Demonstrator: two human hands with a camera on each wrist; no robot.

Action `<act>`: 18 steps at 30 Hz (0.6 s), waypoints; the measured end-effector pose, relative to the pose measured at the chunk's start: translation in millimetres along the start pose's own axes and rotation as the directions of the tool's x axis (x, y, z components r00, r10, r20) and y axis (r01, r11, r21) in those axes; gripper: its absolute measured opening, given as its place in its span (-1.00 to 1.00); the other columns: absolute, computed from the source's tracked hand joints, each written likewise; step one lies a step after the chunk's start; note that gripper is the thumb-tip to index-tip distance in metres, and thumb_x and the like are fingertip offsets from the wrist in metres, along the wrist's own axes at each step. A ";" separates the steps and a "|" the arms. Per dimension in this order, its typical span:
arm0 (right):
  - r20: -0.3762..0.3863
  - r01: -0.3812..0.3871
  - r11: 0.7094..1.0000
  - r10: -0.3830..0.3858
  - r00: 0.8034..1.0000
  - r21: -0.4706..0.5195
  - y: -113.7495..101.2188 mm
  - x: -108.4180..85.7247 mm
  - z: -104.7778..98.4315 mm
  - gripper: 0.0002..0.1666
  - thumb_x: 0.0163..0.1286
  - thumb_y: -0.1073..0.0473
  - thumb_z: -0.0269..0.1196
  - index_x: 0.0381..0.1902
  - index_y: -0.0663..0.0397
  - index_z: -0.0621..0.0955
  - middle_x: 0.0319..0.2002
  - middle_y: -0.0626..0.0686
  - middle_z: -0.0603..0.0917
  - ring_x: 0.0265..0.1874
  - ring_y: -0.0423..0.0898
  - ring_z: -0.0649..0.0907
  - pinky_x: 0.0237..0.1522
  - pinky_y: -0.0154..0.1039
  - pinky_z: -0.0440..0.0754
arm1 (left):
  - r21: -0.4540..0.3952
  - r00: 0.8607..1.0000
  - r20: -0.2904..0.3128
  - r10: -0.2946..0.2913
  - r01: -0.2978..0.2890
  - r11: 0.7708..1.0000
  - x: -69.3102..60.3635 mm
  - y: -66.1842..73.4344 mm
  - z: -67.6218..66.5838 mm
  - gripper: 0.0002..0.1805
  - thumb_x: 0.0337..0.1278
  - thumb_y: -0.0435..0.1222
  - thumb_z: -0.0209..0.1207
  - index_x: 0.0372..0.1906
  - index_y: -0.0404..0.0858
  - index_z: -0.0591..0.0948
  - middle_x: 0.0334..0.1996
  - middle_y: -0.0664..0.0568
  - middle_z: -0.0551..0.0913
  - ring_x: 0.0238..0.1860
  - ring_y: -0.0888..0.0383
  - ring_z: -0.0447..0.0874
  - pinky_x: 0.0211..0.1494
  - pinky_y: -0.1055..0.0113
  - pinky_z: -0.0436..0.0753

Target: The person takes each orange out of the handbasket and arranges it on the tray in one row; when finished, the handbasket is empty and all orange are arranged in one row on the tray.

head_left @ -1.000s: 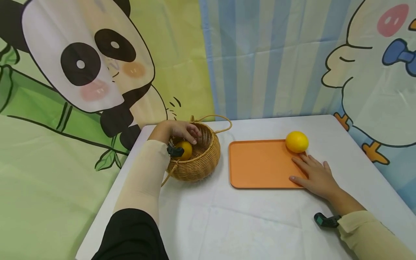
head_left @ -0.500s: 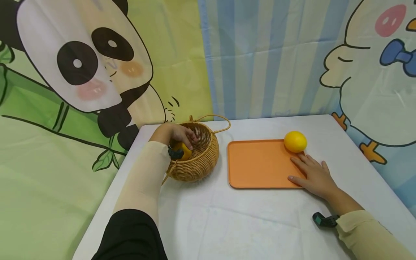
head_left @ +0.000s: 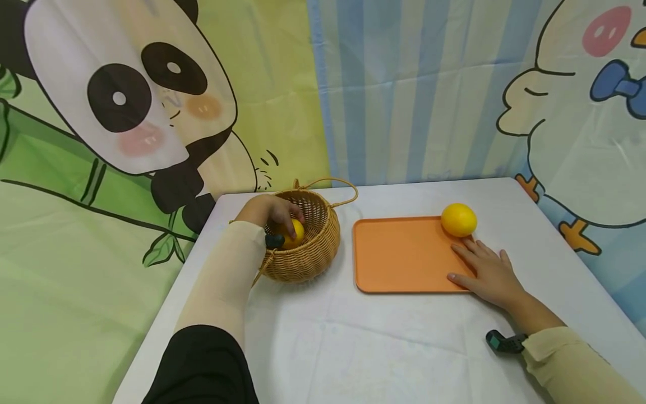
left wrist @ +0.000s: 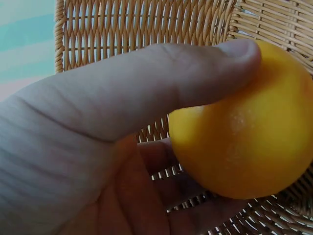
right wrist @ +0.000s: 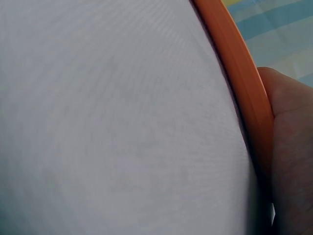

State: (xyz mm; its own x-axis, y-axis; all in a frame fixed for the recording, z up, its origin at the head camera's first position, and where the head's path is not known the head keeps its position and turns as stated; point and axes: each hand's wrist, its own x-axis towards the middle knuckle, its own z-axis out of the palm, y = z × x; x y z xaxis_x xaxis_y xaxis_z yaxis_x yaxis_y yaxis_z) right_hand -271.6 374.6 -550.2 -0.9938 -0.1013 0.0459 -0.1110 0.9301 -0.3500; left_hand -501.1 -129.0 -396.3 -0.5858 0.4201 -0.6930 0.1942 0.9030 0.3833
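Observation:
Inside the wicker basket [head_left: 315,258], my left hand [head_left: 275,213] grips a round yellow fruit [head_left: 295,233]. In the left wrist view, the thumb presses on the top of this glossy fruit [left wrist: 244,142], with fingers curled beneath it. My right hand [head_left: 487,275] lies with spread fingers on the right edge of a flat orange tray [head_left: 398,255]. Just beyond its fingertips a second yellow fruit [head_left: 458,220], lemon-like, sits at the tray's far right corner. The right wrist view shows the tray's rim [right wrist: 239,73] against part of that hand [right wrist: 293,147].
A white cloth covers the table [head_left: 353,348]. The basket's thin handles [head_left: 348,191] stick out at the back and front left. Behind the table hangs a printed curtain [head_left: 404,90] with a panda and a white bird.
My left hand has sunk slightly lower into the basket, and its thumb and fingers have closed round the fruit, which has shifted a little. The right hand and tray stay put.

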 end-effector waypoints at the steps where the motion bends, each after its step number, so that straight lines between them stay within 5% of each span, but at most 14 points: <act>1: 0.000 0.000 1.000 0.000 1.000 0.001 -0.1 -0.2 -0.3 0.11 0.44 -0.48 0.24 0.66 0.10 0.29 0.66 0.38 0.08 0.59 0.52 0.06 0.41 0.65 -0.35 | 0.000 1.000 0.002 -0.001 0.001 1.000 0.1 0.3 0.4 -0.30 0.24 -0.23 0.51 0.46 -0.12 0.53 0.36 -0.17 0.43 0.36 -0.14 0.47 0.41 -0.01 0.51; 18: -0.006 0.001 1.000 -0.001 1.000 0.008 -3.1 -1.2 -3.0 0.09 0.45 -0.46 0.25 0.65 0.11 0.31 0.65 0.40 0.10 0.59 0.51 0.06 0.40 0.67 -0.31 | -0.038 1.000 -0.004 -0.024 0.024 0.999 0.3 1.4 2.2 -0.34 0.22 -0.26 0.52 0.41 -0.08 0.56 0.31 -0.15 0.43 0.29 -0.12 0.47 0.32 0.02 0.57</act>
State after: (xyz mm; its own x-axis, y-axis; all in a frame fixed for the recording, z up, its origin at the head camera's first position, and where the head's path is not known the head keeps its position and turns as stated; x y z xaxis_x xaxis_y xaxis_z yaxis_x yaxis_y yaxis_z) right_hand -270.1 372.8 -546.4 -0.9936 -0.1005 0.0518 -0.1124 0.9271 -0.3575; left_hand -499.2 -127.5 -397.4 -0.5934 0.3980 -0.6996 0.1504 0.9087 0.3894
